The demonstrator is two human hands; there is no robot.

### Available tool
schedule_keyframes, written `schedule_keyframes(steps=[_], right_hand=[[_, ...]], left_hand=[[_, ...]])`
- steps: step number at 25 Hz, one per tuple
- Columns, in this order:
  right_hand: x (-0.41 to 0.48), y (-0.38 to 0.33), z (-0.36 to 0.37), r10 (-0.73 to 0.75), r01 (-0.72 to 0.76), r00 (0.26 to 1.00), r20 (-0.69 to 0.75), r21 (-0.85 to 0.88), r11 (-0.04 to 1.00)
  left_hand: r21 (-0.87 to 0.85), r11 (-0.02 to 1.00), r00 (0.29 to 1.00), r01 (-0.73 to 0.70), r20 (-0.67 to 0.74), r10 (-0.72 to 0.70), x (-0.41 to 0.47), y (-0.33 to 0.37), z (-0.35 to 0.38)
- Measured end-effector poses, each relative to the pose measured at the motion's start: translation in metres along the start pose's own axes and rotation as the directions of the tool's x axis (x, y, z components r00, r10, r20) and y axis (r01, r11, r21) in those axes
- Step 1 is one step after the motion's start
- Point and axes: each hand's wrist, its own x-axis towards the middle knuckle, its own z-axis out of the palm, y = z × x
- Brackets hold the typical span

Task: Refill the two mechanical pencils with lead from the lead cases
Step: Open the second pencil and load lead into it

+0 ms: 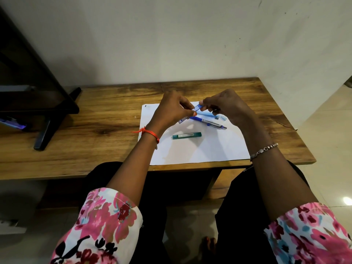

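Both my hands are raised over a white sheet of paper [200,149] on the wooden desk. My left hand [171,109] and my right hand [222,105] pinch the two ends of a small translucent blue lead case [198,107] between their fingertips. Part of the case shows below my left hand. A blue mechanical pencil [207,121] lies on the paper just under my hands, tip pointing left. A light blue pencil [211,115] lies behind it, partly hidden by my right hand. A green lead case [186,135] lies flat on the paper nearer to me.
The wooden desk [95,121] stands against a white wall. A black stand [51,111] takes up its left end, with a blue object [13,123] beneath it. My knees are under the desk's front edge.
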Motion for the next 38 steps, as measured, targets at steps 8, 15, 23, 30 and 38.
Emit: schedule_keyframes(steps=[8, 15, 23, 30, 38], right_hand=[[0.001, -0.001, -0.009, 0.103, -0.101, 0.995, -0.001, 0.205, 0.974], [0.001, -0.002, -0.002, 0.189, -0.250, 0.960, 0.208, 0.322, 0.913], [0.002, 0.002, 0.001, 0.273, -0.361, 0.930, 0.248, 0.464, 0.809], [0.003, 0.003, 0.004, 0.312, -0.409, 0.912, 0.267, 0.518, 0.752], [0.002, 0.000, 0.005, 0.310, -0.400, 0.915, 0.258, 0.484, 0.779]], left_hand=[[-0.018, 1.000, 1.000, 0.010, 0.006, -0.010, -0.001, -0.004, -0.003], [0.012, 0.998, 0.998, -0.054, -0.027, 0.054, 0.004, -0.010, -0.001], [0.245, 0.936, 0.965, -0.251, -0.017, 0.263, 0.006, -0.011, 0.000], [0.274, 0.915, 0.950, -0.295, -0.022, 0.313, 0.008, -0.016, -0.001], [0.122, 0.965, 0.968, -0.232, -0.069, 0.242, 0.007, -0.016, -0.002]])
